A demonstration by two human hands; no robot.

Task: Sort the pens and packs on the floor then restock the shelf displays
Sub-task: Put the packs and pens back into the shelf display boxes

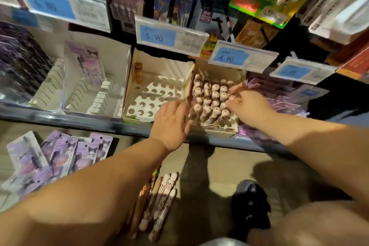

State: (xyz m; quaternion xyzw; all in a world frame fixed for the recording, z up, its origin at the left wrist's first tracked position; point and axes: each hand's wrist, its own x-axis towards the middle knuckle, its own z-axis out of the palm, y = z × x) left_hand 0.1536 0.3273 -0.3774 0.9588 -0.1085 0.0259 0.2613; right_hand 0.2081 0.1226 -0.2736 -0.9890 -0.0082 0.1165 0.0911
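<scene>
the pen box sits on the shelf, packed with pink-topped pens. the left hand lies flat, fingers straight, against the box's left wall. the right hand is at the pens on the box's right side; blur hides whether it pinches one. left of the box is a holed tray holding one brown pen. below the box, loose pens and purple packs lie on the floor.
</scene>
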